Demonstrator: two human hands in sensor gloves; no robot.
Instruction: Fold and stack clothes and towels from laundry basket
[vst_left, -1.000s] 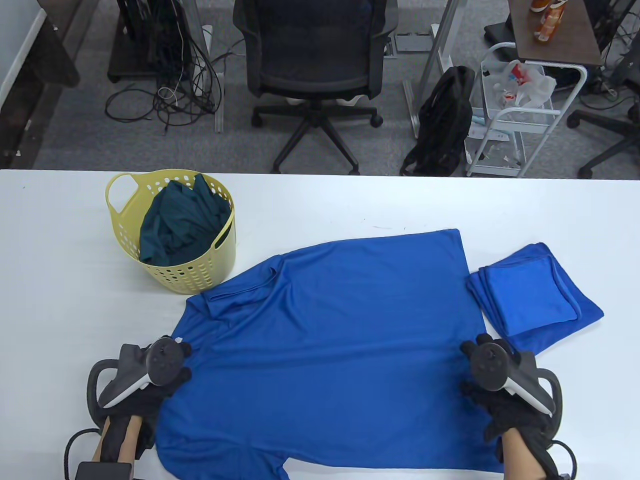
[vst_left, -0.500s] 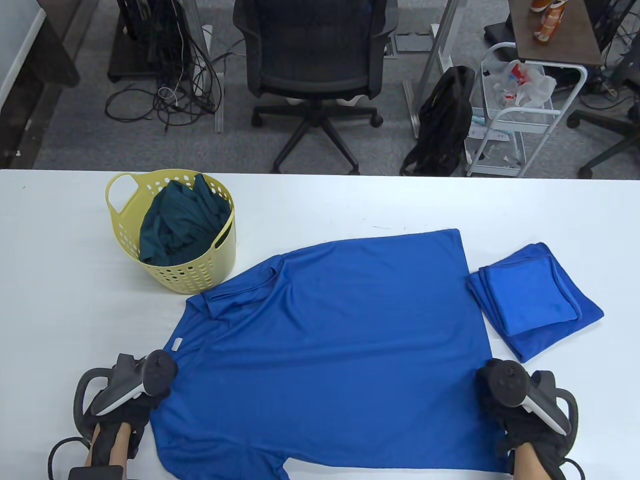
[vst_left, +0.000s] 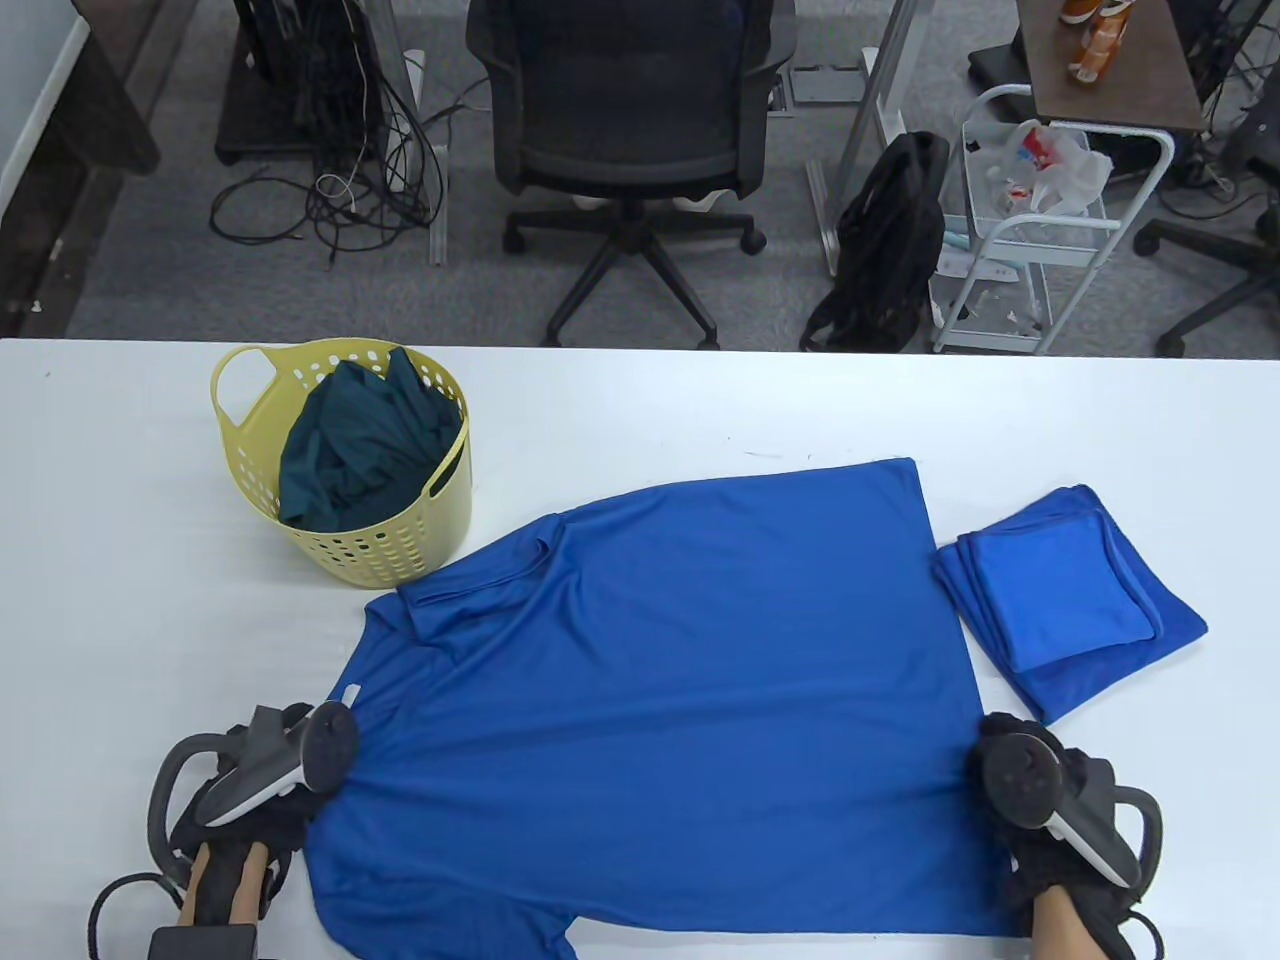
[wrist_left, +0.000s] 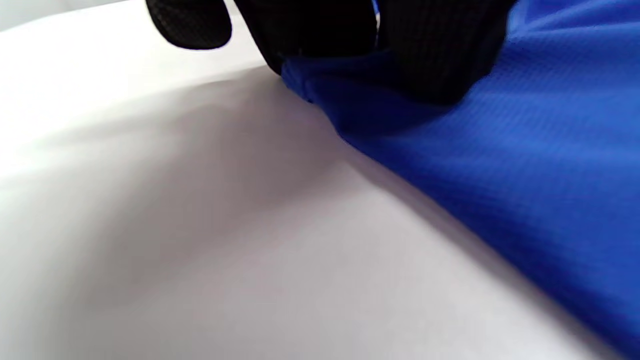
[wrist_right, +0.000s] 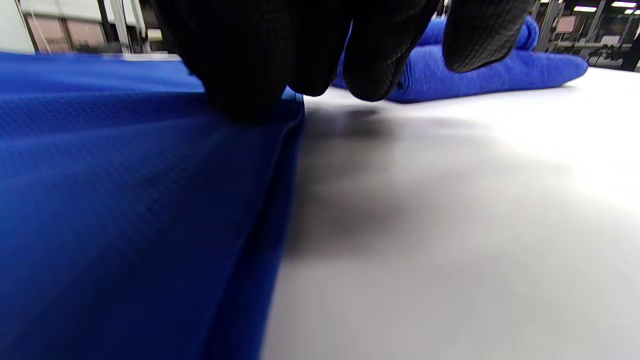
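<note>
A blue t-shirt (vst_left: 660, 700) lies spread on the white table (vst_left: 120, 600), collar to the left, hem to the right. My left hand (vst_left: 300, 780) pinches the shirt's left edge just below the collar; the left wrist view shows the cloth (wrist_left: 500, 165) bunched under the gloved fingers (wrist_left: 430, 55). My right hand (vst_left: 1010, 800) grips the shirt's right hem edge (wrist_right: 125, 200), fingers (wrist_right: 250, 65) pressing it at the table. A yellow laundry basket (vst_left: 400, 555) at the back left holds dark green clothing (vst_left: 350, 450). A folded blue towel stack (vst_left: 1070, 590) lies right of the shirt, also in the right wrist view (wrist_right: 475, 75).
The table's near edge runs just under my wrists. An office chair (vst_left: 630, 150), a black backpack (vst_left: 890, 240) and a white cart (vst_left: 1030, 220) stand on the floor beyond the far edge. Bare table surface lies left of the basket and at the far right.
Both hands slid outward and toward me along the shirt, from lying on the cloth to holding its left and right edges. The shirt lies flatter and more stretched.
</note>
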